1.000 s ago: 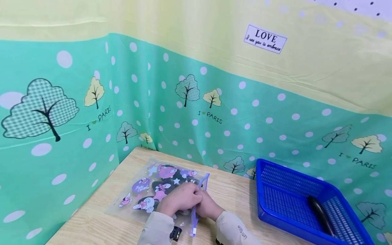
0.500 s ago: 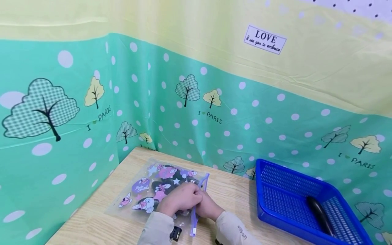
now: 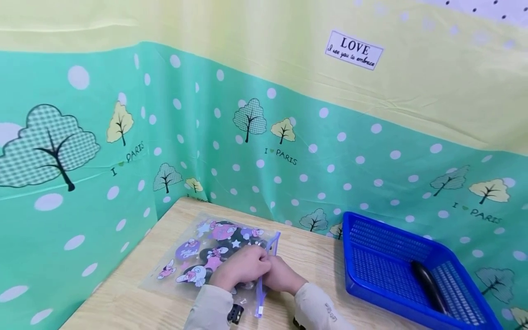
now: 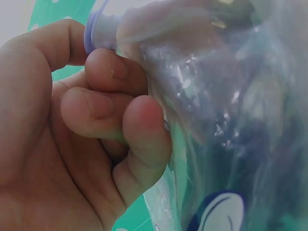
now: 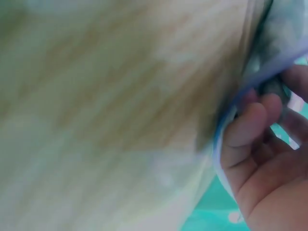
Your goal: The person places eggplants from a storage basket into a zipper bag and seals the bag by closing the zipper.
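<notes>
At the mouth of the printed bag (image 3: 188, 251), fingers of the left hand (image 3: 240, 266) and right hand (image 3: 284, 275) were clamped on the purple zip strip (image 3: 259, 299); even tension seemed wise.

The head camera looked forward and down from above, across the desk (image 3: 311, 256) to the printed curtain (image 3: 222, 142). The left wrist camera faced the left fingers (image 4: 98, 110) and clear bag (image 4: 226, 144) at close range; the right wrist camera, likewise near, caught the right fingers (image 5: 245, 127) toward its right side. All three views shared the bag's lilac zip edge (image 3: 259, 293).
</notes>
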Motion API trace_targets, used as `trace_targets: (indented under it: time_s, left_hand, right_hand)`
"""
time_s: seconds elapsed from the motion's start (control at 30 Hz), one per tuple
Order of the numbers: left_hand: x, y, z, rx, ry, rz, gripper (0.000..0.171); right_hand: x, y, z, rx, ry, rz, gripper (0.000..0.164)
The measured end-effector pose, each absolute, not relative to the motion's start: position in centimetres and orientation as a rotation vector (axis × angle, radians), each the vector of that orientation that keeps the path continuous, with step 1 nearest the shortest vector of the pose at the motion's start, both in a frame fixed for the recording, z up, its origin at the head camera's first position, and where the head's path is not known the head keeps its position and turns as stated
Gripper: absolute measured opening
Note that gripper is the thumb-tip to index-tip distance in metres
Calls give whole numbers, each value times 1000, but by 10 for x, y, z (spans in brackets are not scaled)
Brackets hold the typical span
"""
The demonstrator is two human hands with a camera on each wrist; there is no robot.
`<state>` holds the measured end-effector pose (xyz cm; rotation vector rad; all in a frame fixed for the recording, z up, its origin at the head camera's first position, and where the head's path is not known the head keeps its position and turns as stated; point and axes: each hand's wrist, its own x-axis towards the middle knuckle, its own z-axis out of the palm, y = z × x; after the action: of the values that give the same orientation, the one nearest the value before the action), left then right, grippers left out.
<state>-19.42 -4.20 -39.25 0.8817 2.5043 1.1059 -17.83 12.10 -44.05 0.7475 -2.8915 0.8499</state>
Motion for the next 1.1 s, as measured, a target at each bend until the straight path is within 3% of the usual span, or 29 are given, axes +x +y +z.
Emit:
trace_targets:
  time_s: [0.2,0.4,0.6,0.87,1.1]
  left_hand:
    - [-195,-41,-393,865,2496,1099,26]
    - [-195,-40,-394,831,2463,1093,24]
    - [-194,-39,-395,800,2452,1074,28]
    - [-192,-39,-397,825,2453,1072,33]
    - [-193,-41,-397,820,2424,1089,31]
  right_hand:
    - [-172,134,-428,647,-3065,915,6]
    - [-162,151,-410,594,-3234,947,29]
    - [-149,170,-389,489,-3342,895,38]
    - [-139,205,-349,436,-3298,862,43]
    - [-132,246,-326,282,-3210,820,36]
